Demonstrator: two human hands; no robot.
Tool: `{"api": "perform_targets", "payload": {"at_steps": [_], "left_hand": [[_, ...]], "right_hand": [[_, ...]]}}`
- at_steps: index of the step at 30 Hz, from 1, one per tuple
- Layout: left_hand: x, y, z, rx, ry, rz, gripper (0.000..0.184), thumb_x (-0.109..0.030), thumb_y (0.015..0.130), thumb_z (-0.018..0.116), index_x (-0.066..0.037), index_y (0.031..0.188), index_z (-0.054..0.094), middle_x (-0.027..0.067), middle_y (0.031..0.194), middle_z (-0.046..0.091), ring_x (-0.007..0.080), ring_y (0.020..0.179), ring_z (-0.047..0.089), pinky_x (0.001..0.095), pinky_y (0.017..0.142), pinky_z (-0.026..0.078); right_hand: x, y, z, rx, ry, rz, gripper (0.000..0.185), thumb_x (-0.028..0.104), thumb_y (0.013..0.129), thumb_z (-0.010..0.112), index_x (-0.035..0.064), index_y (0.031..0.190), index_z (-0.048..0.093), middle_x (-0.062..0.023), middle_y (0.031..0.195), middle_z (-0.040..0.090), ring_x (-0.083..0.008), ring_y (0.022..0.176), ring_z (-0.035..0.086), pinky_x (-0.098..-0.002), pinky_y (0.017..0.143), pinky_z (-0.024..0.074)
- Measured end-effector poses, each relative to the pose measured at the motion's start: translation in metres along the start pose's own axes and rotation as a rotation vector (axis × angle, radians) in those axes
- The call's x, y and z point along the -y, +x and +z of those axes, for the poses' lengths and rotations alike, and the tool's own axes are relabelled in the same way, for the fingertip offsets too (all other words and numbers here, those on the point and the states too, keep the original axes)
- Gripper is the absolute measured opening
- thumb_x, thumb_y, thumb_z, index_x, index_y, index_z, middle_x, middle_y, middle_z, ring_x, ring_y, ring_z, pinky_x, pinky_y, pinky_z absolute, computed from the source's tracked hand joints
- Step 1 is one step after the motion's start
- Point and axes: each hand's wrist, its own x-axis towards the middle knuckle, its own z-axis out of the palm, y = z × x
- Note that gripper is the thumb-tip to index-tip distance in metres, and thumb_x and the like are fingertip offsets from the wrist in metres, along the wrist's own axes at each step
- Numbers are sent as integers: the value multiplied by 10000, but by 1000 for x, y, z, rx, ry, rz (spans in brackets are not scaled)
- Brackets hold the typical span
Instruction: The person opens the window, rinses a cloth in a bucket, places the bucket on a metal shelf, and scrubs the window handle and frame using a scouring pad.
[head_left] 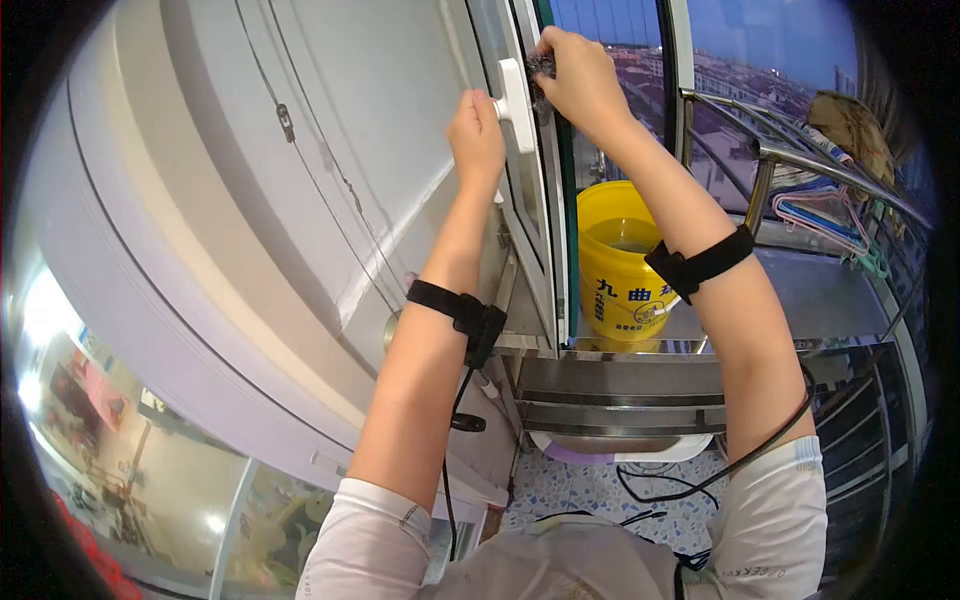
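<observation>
My left hand (pixel 477 140) is closed round the lever of a white window handle (pixel 517 108) on an opened window sash (pixel 540 230). On the other side of the sash edge, my right hand (pixel 585 82) pinches a dark, shiny, tangled scrubber (pixel 542 68), which looks like steel wool. The scrubber is against the edge of the frame, partly hidden by my fingers. Below my right forearm stands a yellow bucket (pixel 625 290) with dark printed characters and some liquid inside.
The bucket rests on a metal ledge (pixel 790 295). To the right, a metal rail (pixel 840 172) carries hangers (pixel 825 220) and a brown cloth (pixel 850 130). Black cables (pixel 740 465) hang from the bands on both forearms. Thin cords (pixel 320 165) run along the left wall.
</observation>
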Motion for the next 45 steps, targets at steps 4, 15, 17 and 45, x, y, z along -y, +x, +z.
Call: {"api": "perform_targets", "payload": {"at_steps": [4,15,17,45], "left_hand": [[-4,-3,1,12,10,-54,332,-259,983,423,0,794,507,55,633,501,115,630,406,310,588,386],[-4,1,-1,31,12,-36,341,-265,985,422,10,813,528,96,634,495,130,629,454,318,588,397],[-3,1,2,-23,64,53,337,-258,974,420,22,827,537,175,646,550,290,592,521,410,598,415],[-9,-4,-2,-1,58,-52,322,-258,973,428,17,850,540,182,668,564,274,605,534,398,609,433]], "right_hand": [[-4,-6,7,-108,37,77,287,150,682,776,16,880,618,-177,876,665,-377,873,629,-412,776,499],[-13,-31,-2,3,111,250,368,243,667,815,11,903,653,-199,924,677,-387,886,647,-437,800,503],[-11,-15,1,-116,124,213,358,249,671,807,14,893,653,-188,883,679,-375,866,650,-418,786,501],[-12,-41,8,-12,154,280,329,226,659,809,25,859,642,-183,886,674,-369,875,646,-430,782,502]]}}
